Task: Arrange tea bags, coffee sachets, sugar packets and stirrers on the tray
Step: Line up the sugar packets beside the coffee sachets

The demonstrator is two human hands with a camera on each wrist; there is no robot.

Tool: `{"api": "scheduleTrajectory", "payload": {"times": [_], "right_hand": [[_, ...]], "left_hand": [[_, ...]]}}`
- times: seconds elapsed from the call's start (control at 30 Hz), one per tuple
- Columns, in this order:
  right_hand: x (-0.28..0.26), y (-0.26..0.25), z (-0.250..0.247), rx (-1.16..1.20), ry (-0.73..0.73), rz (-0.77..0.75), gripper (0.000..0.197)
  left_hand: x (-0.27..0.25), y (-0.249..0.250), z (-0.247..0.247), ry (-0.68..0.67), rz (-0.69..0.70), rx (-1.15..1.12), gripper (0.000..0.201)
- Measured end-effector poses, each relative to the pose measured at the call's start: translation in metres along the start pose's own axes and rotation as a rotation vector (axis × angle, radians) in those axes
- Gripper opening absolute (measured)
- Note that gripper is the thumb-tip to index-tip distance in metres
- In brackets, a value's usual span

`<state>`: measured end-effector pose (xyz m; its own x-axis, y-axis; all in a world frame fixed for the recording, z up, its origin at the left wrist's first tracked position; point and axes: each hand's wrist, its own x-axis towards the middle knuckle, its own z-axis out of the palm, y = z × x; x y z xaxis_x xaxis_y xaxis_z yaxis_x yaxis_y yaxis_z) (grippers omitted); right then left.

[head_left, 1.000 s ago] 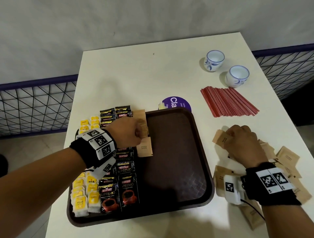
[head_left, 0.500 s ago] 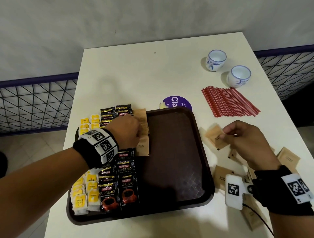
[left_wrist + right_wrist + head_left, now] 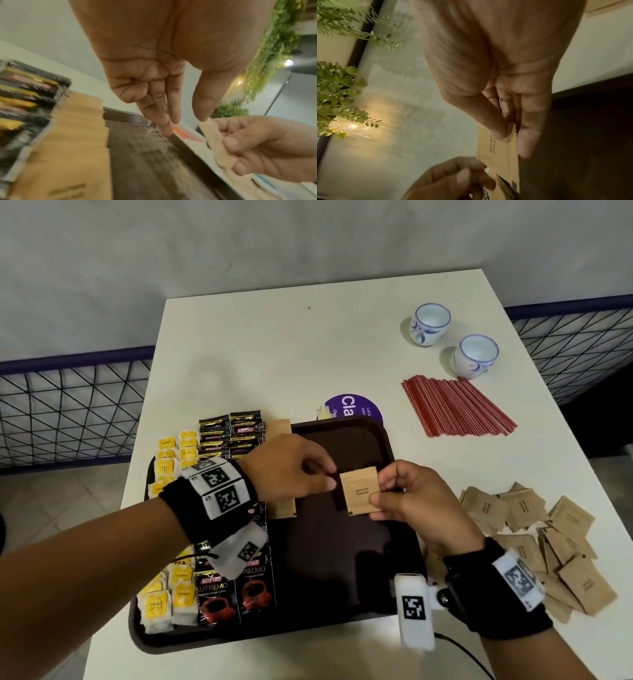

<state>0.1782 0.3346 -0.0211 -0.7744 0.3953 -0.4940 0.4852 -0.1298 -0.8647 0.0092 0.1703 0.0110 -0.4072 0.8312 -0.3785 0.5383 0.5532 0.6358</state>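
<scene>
Over the middle of the brown tray [image 3: 376, 440], your right hand [image 3: 418, 505] pinches a brown sugar packet [image 3: 359, 494] by its right edge, thumb on top and fingers beneath, holding it clear of the tray floor. Your left hand [image 3: 291, 470] reaches in from the left with thumb and fingers extended and parted; the thumb tip sits right at the packet's left edge, but you cannot tell from any view whether it has a hold yet. That wrist and its marker band cover the middle of the coffee sachets [image 3: 236, 590] and tea bags [image 3: 171, 601] along the tray's left side, and most of the sugar packet column [image 3: 284, 510] beside them. Both wrist views are blurred. Half a second ago your left hand was pressed on that column and your right held the packet over the table, right of the tray; both have since met at centre frame. Loose sugar packets [image 3: 534, 542] lie at lower right, red stirrers [image 3: 455, 405] at upper right.
</scene>
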Motion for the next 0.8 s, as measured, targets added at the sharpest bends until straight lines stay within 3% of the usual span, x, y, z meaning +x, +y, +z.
{"api": "scheduleTrajectory", "payload": {"times": [0.27, 0.43, 0.57, 0.7, 0.8], "right_hand": [[-0.009, -0.007, -0.003, -0.128, -0.008, -0.063, 0.016], [-0.013, 0.01, -0.076, -0.481, 0.309, -0.042, 0.02], [-0.01, 0.03, -0.119, -0.782, 0.427, 0.088, 0.04], [-0.006, 0.046, -0.125, -0.908, 0.403, 0.128, 0.052], [-0.004, 0.052, -0.121, -0.973, 0.393, 0.134, 0.046]], "left_hand": [[0.008, 0.009, 0.005, 0.021, 0.016, -0.068, 0.002], [-0.009, -0.013, -0.012, -0.037, -0.059, -0.024, 0.006], [-0.019, -0.026, -0.014, -0.047, -0.139, -0.01, 0.011], [-0.023, -0.029, -0.011, -0.052, -0.182, 0.007, 0.017], [-0.023, -0.028, -0.007, -0.068, -0.19, 0.071, 0.011]]}}
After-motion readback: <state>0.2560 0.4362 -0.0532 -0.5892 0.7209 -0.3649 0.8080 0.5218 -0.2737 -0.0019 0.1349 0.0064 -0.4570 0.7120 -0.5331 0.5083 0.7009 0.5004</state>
